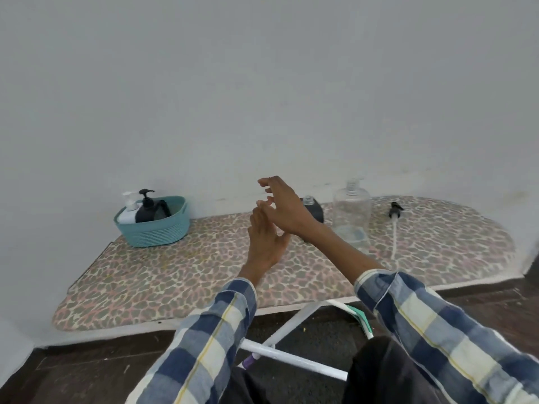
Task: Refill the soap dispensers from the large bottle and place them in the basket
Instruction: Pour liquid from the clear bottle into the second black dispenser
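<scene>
We see an ironing board (204,272) with a leopard-print cover. At its far left stands a teal basket (154,228). Far right stand a dark dispenser (316,212), a large clear bottle (351,217) and, lying flat, a pump head (395,225).

Two dispensers (139,209) in one basket (154,228), one dark dispenser (313,211), one large clear bottle (351,211), one loose pump (394,225).

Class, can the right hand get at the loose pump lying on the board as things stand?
Probably yes. The right hand holds nothing, and the pump lies in the open on the board, right of the clear bottle. That bottle stands between them, so the hand would likely pass in front of it.
</scene>
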